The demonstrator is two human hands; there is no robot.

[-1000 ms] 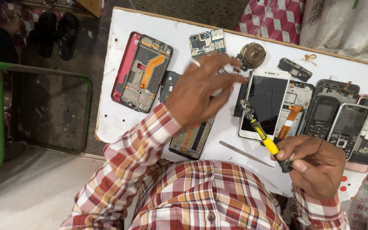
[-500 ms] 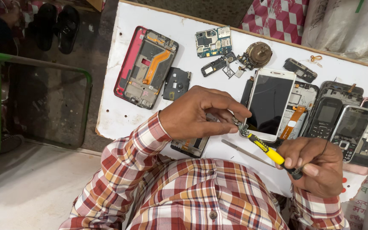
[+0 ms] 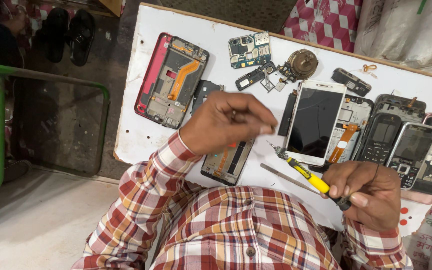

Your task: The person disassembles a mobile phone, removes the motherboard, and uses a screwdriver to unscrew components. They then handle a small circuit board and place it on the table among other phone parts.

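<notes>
Beneath left hand (image 3: 226, 122), opened phone frame (image 3: 227, 161).

The person's left hand (image 3: 226, 122) hovers out in front, knuckles up, with the fingers curled in and the thumb and fingertips (image 3: 265, 128) pinched together; whether anything small sits in that pinch is too blurred to tell. Its forearm runs back toward the body in a red, white and yellow plaid sleeve, the cuff at the wrist. The right hand (image 3: 368, 192) sits lower and nearer the body, fingers folded into a closed grip with the thumb laid across the top, its wrist also in a plaid cuff.
</notes>
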